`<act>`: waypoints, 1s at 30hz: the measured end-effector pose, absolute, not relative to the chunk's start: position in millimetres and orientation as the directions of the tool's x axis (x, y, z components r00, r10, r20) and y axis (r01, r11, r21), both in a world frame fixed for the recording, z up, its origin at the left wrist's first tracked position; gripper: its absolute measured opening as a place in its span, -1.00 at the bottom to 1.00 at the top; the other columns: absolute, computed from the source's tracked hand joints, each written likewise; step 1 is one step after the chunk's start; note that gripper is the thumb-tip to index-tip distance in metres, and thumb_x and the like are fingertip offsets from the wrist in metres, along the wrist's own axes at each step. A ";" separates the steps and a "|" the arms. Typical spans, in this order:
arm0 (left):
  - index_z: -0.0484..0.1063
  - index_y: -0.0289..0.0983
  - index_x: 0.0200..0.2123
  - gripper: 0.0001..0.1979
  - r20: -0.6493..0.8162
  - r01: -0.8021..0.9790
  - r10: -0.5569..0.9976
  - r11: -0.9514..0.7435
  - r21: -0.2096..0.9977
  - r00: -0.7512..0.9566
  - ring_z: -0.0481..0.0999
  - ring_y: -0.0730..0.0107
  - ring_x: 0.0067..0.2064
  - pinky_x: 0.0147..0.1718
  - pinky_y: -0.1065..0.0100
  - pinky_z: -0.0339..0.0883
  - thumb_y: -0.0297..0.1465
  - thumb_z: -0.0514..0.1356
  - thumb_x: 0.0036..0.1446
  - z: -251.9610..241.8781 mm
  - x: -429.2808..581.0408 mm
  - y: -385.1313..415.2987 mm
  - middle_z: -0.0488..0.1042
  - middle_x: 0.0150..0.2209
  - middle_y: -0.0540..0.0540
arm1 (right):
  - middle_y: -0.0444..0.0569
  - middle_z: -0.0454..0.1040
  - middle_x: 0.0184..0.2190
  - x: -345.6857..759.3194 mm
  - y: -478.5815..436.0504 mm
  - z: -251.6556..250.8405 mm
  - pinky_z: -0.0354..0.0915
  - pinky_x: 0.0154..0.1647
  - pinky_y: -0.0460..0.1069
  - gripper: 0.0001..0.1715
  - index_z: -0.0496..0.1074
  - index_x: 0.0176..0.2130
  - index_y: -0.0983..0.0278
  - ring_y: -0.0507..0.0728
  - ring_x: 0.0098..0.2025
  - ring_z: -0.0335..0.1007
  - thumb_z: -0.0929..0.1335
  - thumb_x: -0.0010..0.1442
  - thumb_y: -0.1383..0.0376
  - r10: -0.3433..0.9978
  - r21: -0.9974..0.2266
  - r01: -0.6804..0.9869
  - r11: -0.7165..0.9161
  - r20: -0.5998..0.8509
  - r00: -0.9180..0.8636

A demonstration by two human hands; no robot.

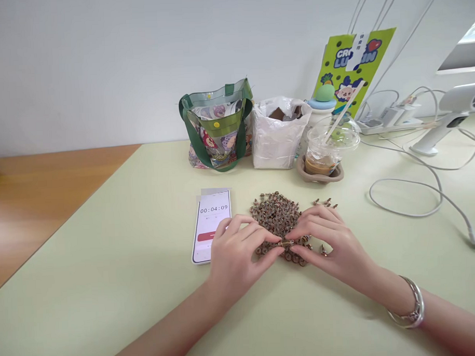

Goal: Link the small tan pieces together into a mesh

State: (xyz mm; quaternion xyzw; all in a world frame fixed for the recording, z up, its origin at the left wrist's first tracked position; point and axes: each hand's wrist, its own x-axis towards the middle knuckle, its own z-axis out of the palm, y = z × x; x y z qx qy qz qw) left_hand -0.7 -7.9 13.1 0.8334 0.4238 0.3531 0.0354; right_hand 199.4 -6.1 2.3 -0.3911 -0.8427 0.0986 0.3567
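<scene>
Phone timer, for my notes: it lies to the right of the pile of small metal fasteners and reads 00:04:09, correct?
Not quite: the head view shows the phone timer lying to the left of the pile of small metal fasteners, not to the right. It does read 00:04:09.

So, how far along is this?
Done: hard to say. No separate finished batch shows; the phone timer reads 00:04:09.
In hand: the left hand and right hand meet at the heap's near edge and appear to pinch one small fastener.
Left: the heap of small brown-and-metal fasteners, plus a few strays to its right.
</scene>
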 end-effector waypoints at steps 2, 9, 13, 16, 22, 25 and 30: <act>0.46 -0.15 -0.43 -0.93 0.545 0.665 0.734 -0.646 0.375 0.405 0.40 0.38 -0.23 -0.20 0.31 0.09 -0.31 0.28 0.01 12.8 -0.7 -7.9 0.51 -0.46 0.17 | -0.13 0.50 -0.42 198.8 -6.0 1.0 0.18 -0.17 0.10 -0.93 0.42 -0.30 0.17 0.13 -0.24 0.30 0.36 0.12 0.29 0.719 -0.436 0.583 0.685 0.530 -0.449; 0.47 -0.15 -0.44 -0.92 0.499 0.632 0.756 -0.641 0.436 0.423 0.39 0.41 -0.26 -0.24 0.32 0.09 -0.30 0.27 0.03 10.8 -0.9 -8.5 0.51 -0.47 0.17 | -0.13 0.51 -0.44 199.4 -5.5 -5.3 0.20 -0.22 0.05 -0.94 0.44 -0.32 0.18 0.11 -0.24 0.33 0.37 0.11 0.29 0.663 -0.388 0.551 0.739 0.564 -0.492; 0.46 -0.17 -0.47 -0.91 0.480 0.599 0.766 -0.638 0.484 0.428 0.38 0.41 -0.26 -0.24 0.32 0.09 -0.31 0.26 0.03 9.7 -1.1 -8.5 0.50 -0.48 0.16 | -0.12 0.50 -0.47 198.1 -6.2 -7.0 0.21 -0.25 0.04 -0.96 0.44 -0.33 0.20 0.10 -0.26 0.33 0.36 0.12 0.31 0.647 -0.387 0.533 0.753 0.586 -0.488; 0.46 -0.17 -0.47 -0.92 0.472 0.576 0.768 -0.639 0.510 0.434 0.38 0.41 -0.26 -0.24 0.33 0.09 -0.32 0.27 0.03 8.7 -1.0 -8.6 0.50 -0.48 0.17 | -0.13 0.50 -0.47 197.0 -6.8 -8.1 0.22 -0.26 0.02 -0.97 0.43 -0.33 0.22 0.09 -0.29 0.33 0.36 0.12 0.33 0.638 -0.399 0.509 0.763 0.594 -0.491; 0.44 -0.18 -0.48 -0.88 0.472 0.581 0.769 -0.637 0.507 0.430 0.37 0.40 -0.27 -0.25 0.32 0.07 -0.31 0.23 0.07 5.6 0.0 -10.0 0.49 -0.49 0.16 | -0.12 0.49 -0.46 196.9 -7.1 -11.0 0.23 -0.28 0.02 -0.97 0.42 -0.33 0.23 0.08 -0.29 0.33 0.34 0.14 0.35 0.629 -0.410 0.484 0.773 0.591 -0.505; 0.44 -0.18 -0.49 -0.86 0.471 0.581 0.772 -0.633 0.511 0.427 0.37 0.40 -0.27 -0.26 0.31 0.08 -0.29 0.21 0.09 5.1 0.4 -10.0 0.49 -0.49 0.15 | -0.12 0.49 -0.47 196.9 -7.0 -11.9 0.23 -0.29 0.01 -0.96 0.42 -0.33 0.22 0.08 -0.30 0.34 0.33 0.15 0.35 0.627 -0.412 0.477 0.776 0.588 -0.511; 0.45 -0.17 -0.49 -0.87 0.463 0.569 0.778 -0.627 0.532 0.425 0.37 0.40 -0.27 -0.26 0.31 0.09 -0.30 0.23 0.07 5.6 0.3 -10.1 0.49 -0.50 0.16 | -0.13 0.48 -0.49 196.1 -7.9 -11.7 0.22 -0.30 0.02 -0.97 0.41 -0.35 0.23 0.07 -0.32 0.32 0.34 0.15 0.35 0.616 -0.412 0.463 0.785 0.598 -0.512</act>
